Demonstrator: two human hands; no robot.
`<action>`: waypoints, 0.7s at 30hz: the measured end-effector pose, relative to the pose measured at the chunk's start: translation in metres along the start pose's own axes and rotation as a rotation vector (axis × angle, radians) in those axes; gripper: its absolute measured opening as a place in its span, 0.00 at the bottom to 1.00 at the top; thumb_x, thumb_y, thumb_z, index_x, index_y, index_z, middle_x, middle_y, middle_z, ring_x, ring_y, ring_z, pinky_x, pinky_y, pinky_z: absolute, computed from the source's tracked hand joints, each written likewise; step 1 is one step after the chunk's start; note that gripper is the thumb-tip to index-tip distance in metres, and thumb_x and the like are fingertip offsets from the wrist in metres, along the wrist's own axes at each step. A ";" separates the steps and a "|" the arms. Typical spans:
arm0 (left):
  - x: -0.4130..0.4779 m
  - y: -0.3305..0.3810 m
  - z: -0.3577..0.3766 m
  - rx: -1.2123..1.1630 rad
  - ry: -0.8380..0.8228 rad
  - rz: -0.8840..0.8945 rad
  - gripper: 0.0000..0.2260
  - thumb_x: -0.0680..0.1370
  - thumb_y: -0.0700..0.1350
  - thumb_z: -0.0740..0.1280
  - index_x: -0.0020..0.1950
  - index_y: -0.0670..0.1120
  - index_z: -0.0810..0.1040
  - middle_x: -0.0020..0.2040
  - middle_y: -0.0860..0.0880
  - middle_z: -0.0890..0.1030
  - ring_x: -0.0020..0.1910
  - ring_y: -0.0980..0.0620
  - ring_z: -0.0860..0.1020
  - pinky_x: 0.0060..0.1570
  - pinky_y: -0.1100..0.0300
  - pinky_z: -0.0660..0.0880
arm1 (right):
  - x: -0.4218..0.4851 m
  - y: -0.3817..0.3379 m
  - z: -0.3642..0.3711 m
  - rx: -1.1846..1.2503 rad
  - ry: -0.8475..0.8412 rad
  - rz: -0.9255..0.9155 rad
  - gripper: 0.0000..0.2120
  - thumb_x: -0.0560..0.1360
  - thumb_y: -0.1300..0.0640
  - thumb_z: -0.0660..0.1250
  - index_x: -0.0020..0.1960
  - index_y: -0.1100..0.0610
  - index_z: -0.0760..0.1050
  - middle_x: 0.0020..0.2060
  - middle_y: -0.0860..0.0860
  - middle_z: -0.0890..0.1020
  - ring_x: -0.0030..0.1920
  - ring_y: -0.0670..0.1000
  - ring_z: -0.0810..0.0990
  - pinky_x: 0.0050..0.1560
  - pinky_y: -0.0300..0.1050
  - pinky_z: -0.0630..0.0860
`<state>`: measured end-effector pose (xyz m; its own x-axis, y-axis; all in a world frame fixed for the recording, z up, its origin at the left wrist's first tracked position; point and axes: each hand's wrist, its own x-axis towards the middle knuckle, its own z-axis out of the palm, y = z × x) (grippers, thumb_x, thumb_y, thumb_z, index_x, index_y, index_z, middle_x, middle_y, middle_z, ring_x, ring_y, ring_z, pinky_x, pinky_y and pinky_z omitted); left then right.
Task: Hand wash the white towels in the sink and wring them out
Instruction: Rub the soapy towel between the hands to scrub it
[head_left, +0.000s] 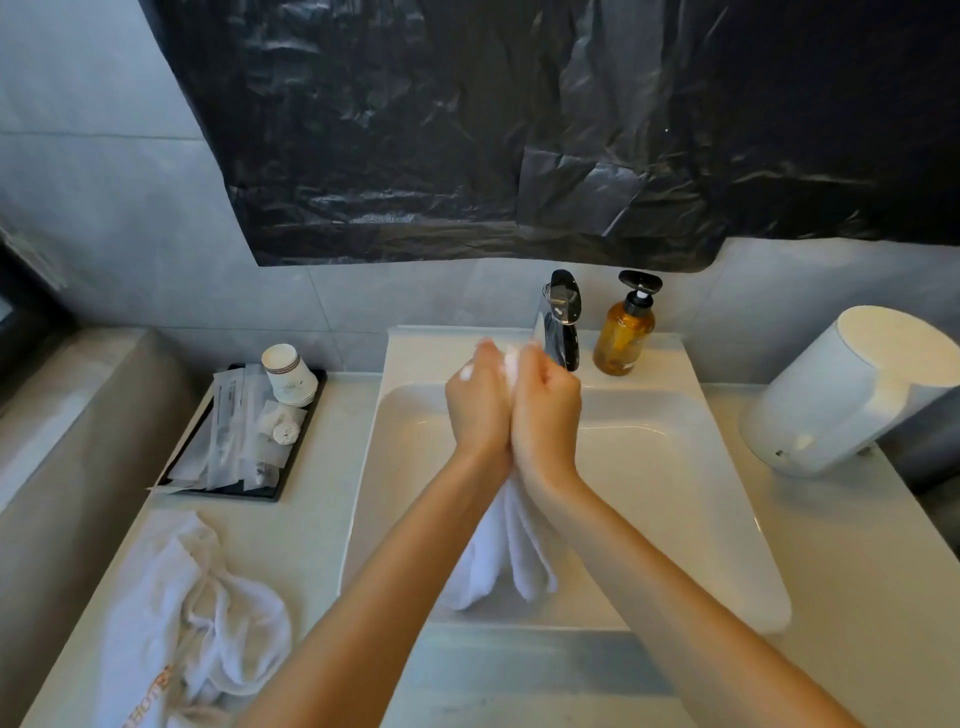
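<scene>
The sink (675, 493) lies bare to the right and left of my forearms, its basin wide toward both side walls. At its back edge the faucet (563, 322) stands just behind my knuckles, with an amber soap bottle (623, 332) beside it. My left hand (478, 402) and right hand (545, 410) are raised over the middle of the basin, pressed side by side, wrists touching, fingers curled round the white towel (511, 551). Bits of white show above my fingers near the spout. The rest hangs from under my wrists in long narrow folds down to the sink's front edge. A second towel (197, 613) lies crumpled on the counter (857, 571) at its front left corner, in front of a black tray (228, 492) with paper cups (288, 374). A white cylinder (852, 389) stands near the counter's right edge.
</scene>
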<state>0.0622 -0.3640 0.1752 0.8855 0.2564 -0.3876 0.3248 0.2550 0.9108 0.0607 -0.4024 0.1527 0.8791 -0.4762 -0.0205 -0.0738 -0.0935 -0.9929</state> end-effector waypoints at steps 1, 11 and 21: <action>0.004 0.005 -0.004 -0.026 0.029 -0.008 0.16 0.81 0.47 0.60 0.34 0.45 0.70 0.27 0.50 0.74 0.28 0.54 0.73 0.29 0.62 0.70 | -0.010 0.004 0.002 -0.024 -0.069 -0.008 0.20 0.81 0.51 0.57 0.31 0.53 0.72 0.29 0.50 0.77 0.35 0.51 0.78 0.39 0.45 0.73; 0.002 0.007 -0.007 0.012 -0.043 0.066 0.13 0.82 0.47 0.59 0.40 0.42 0.73 0.34 0.46 0.76 0.30 0.54 0.74 0.27 0.65 0.70 | -0.019 -0.006 -0.002 0.054 -0.058 -0.098 0.24 0.81 0.54 0.58 0.26 0.52 0.66 0.21 0.45 0.70 0.28 0.47 0.70 0.33 0.43 0.66; -0.003 0.007 -0.002 0.108 -0.028 0.204 0.17 0.83 0.44 0.57 0.34 0.47 0.68 0.31 0.49 0.73 0.32 0.52 0.71 0.35 0.59 0.70 | -0.003 -0.009 -0.005 0.043 -0.079 -0.102 0.23 0.81 0.55 0.58 0.27 0.52 0.65 0.21 0.45 0.70 0.29 0.46 0.70 0.33 0.41 0.66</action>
<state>0.0617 -0.3612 0.1825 0.9448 0.2657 -0.1915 0.1709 0.0990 0.9803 0.0565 -0.4040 0.1626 0.9154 -0.3956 0.0737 0.0368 -0.1001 -0.9943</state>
